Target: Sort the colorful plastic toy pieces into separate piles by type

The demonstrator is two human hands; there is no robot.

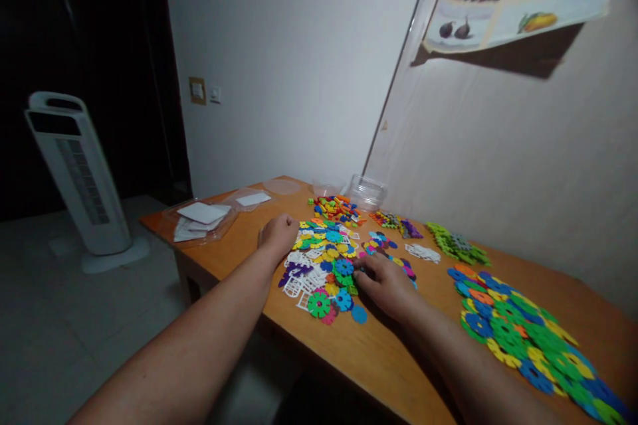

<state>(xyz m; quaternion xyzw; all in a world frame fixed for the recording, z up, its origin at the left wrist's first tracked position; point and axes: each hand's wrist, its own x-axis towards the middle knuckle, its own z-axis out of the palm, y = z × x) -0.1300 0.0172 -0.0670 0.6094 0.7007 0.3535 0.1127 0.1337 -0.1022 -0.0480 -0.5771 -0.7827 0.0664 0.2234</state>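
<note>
A mixed pile of flat plastic pieces lies on the wooden table [239, 249] between my hands. It holds notched green discs [319, 304], blue discs [343, 299], white lattice pieces [312, 279] and purple pieces [295, 272]. My left hand [280, 237] is closed like a fist at the pile's far left edge, and its fingers hide whatever may be inside. At the pile's right side, my right hand [386, 282] has its fingers curled down with the tips touching the pieces. What those fingertips pinch, if anything, is too small to tell.
Many notched discs [508, 332] spread along the right. Farther back are small colourful blocks [336, 209], green pieces [456, 244], white pieces [423, 252] and a clear plastic container [367, 192]. Clear trays with white cards [202, 214] lie at the left corner. A tower fan [84, 179] stands on the floor.
</note>
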